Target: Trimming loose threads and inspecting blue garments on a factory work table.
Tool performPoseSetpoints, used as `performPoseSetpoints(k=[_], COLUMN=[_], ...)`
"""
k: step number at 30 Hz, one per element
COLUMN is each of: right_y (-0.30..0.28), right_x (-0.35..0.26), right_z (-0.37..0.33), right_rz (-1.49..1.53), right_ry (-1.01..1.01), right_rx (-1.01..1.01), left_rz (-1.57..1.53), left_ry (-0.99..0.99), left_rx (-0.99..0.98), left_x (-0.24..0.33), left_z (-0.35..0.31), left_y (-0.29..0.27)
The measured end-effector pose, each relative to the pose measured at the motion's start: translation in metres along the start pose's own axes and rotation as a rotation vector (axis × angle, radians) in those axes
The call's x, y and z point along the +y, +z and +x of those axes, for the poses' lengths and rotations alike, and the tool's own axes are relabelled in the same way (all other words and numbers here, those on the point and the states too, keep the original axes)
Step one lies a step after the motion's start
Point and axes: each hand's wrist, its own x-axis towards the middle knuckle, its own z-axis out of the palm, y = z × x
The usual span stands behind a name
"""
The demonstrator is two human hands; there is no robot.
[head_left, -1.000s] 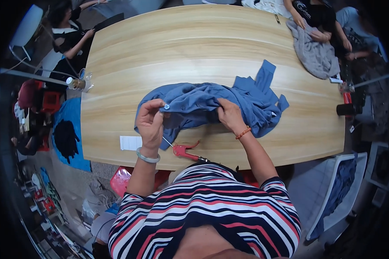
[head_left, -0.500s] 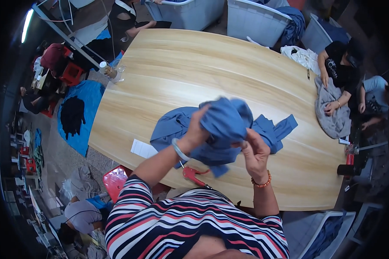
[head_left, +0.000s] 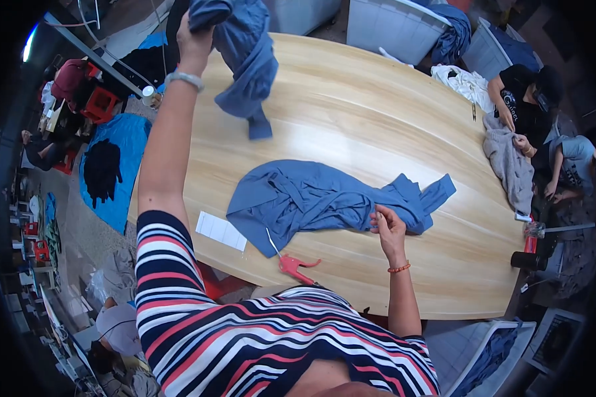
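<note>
My left hand (head_left: pixel 196 47) is raised at the far left of the table, arm stretched out. It grips a bunched blue garment (head_left: pixel 248 63), whose loose end hangs over the tabletop. A second blue garment (head_left: pixel 304 198) lies crumpled across the near middle of the table. Above its right part is my right hand (head_left: pixel 391 235), thumb and fingers pinched together; anything between them is too small to make out. A red air blow gun (head_left: pixel 291 266) with a thin metal nozzle lies at the near edge, its tip by the garment. Left of it is a white paper slip (head_left: pixel 220 231).
The wooden table (head_left: pixel 338 99) spreads out ahead. At its right side a co-worker (head_left: pixel 520 99) handles a grey garment (head_left: pixel 510 159), near a white cloth pile (head_left: pixel 462 86). Grey bins (head_left: pixel 394 33) stand beyond the far edge, and another bin (head_left: pixel 470 357) at the near right. Dark cylinder (head_left: pixel 528 260) at right edge.
My left hand has swung far forward and left, carrying one blue garment off the other. My right hand has come off that garment and sits slightly lower, fingers pinched.
</note>
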Motion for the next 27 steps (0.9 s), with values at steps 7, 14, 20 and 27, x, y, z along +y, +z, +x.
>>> performPoseSetpoints(k=[7,14,20,27], right_y=[0.0,-0.025,-0.06,-0.09], right_x=[0.015,0.062,0.068,0.059], right_z=[0.022,0.047,0.041,-0.005], right_rz=[-0.675,-1.199,-1.144,-1.174], right_ry=[-0.106,-0.29,-0.342,-0.272], right_rx=[0.012,0.115,0.117,0.071], left_rz=[-0.168,0.257,0.568,0.518], left_ry=[-0.134,-0.292,-0.127,-0.319], left_rx=[-0.308,-0.831,-0.791,-0.846], left_x=[-0.075,0.002,-0.015,0.002], left_z=[-0.16,-0.397,-0.433,-0.385], left_y=[0.027,-0.021,-0.042,-0.007])
